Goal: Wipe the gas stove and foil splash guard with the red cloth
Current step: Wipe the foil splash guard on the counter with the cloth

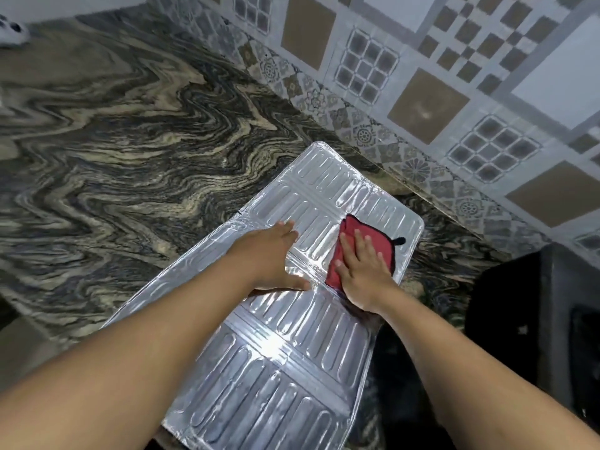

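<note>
Swirled grey-and-beige granite counter (130, 131) fills the head view, and on it lies the embossed silver foil splash guard (292, 352), folded out flat in hinged panels with its far end near the patterned tile wall (454, 76). The left hand (272, 258) rests flat on a middle panel, fingers straight and spread, apparently steadying the sheet. The right hand (367, 271) presses with straight, slightly parted fingers on the red cloth with a dark edge and black hanging loop (354, 248), which sits bunched on the far right panel, just beside the guard's rounded corner. By the look of it the wiping of the guard is under way at its far end; whether the nearer panels are done cannot be told, as they only shine with glare. A dark boxy shape at the right edge (535, 319) may be the gas stove, and nothing shows whether it has been wiped. Some white object (11, 30) sits at the counter's far left.
</note>
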